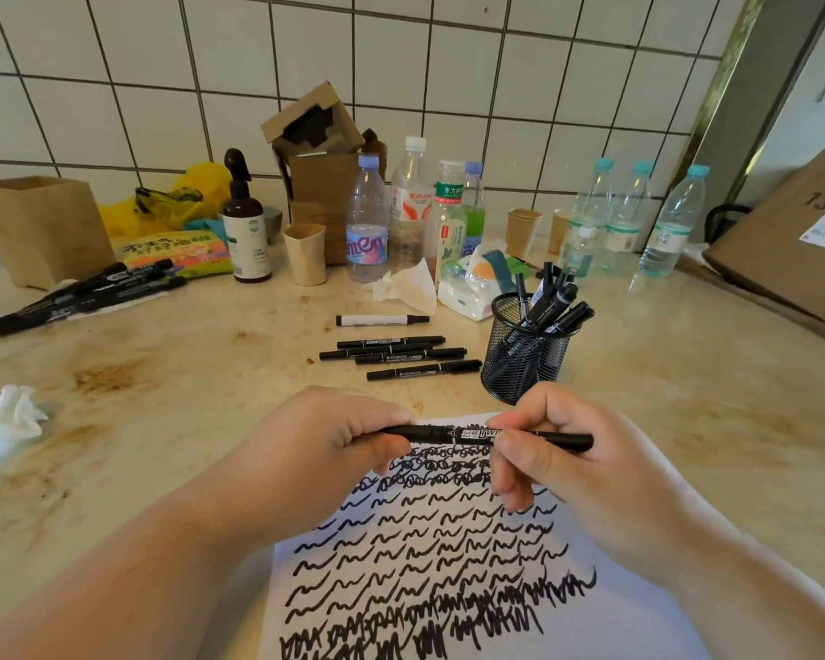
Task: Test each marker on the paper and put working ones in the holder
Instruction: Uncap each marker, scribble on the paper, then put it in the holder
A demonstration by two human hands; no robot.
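A black marker (467,433) lies level between both hands, just above the paper (448,554), which is covered with black squiggles. My left hand (325,435) grips its left end. Pinching the right part of its barrel is my right hand (567,464). The black mesh holder (525,359) stands behind my right hand with several markers in it. Several black markers (401,355) and one white-bodied marker (382,320) lie in a row on the counter beyond the paper. Another pile of black markers (82,297) lies at the far left.
Water bottles (410,216), paper cups (305,253), a brown spray bottle (246,221), cardboard boxes (44,226) and tissues (408,285) crowd the back of the counter against the tiled wall. A crumpled tissue (13,419) lies at the left. A large carton (791,240) sits at the right.
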